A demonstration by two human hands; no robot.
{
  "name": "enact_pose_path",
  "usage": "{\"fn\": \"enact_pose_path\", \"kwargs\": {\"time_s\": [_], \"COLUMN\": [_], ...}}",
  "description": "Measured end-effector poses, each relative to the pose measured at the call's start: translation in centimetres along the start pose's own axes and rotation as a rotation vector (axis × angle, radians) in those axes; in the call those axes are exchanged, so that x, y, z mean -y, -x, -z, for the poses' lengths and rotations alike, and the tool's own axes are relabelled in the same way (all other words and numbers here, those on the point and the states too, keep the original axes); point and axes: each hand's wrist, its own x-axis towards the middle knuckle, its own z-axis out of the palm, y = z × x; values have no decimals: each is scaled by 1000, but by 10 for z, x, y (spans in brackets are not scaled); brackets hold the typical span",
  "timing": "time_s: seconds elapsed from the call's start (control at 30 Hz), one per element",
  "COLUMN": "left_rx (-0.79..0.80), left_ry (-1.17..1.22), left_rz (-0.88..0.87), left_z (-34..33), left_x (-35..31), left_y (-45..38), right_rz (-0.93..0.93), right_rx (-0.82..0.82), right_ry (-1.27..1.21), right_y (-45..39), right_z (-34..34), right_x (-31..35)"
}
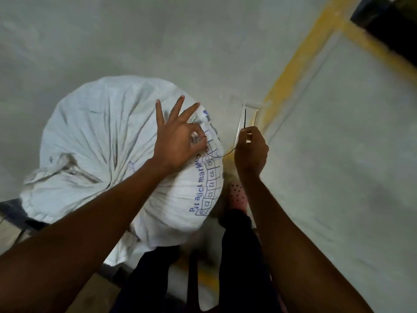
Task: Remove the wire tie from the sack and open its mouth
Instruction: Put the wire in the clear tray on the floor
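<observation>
The white sack [108,141] stands on the floor [203,41], its neck bunched at eight o'clock. Both hands pinch the wire tie [222,155]: left hand [178,141] above the sack, right hand [251,152] at three o'clock.

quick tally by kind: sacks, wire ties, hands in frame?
sack: 1
wire tie: 1
hands: 2, left hand and right hand
Total: 4

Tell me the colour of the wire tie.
Black; the wire tie shows in the head view, held between both hands.
</observation>
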Motion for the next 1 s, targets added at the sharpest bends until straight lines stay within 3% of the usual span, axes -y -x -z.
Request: {"fn": "enact_pose_path", "kwargs": {"time_s": [0.13,0.27,0.57,0.83,1.0], "left_rx": [10,33,271,329,327], "left_ry": [44,7,-195,-376,-339], "left_rz": [10,197,323,124,152], "left_z": [-76,-187,-409,-466,-466], "left_x": [-50,-75,-29,-2,-5], "left_y": [-77,-151,-212,-206,-207], "right_rz": [41,92,108,297,263], "right_rx": [-1,58,310,349,307], "right_ry": [201,283,479,791,717], "right_y": [-90,-175,-258,-271,-268], "right_z": [17,-10,-140,-179,-180], "right_x": [-75,-158,-305,-354,-353]}}
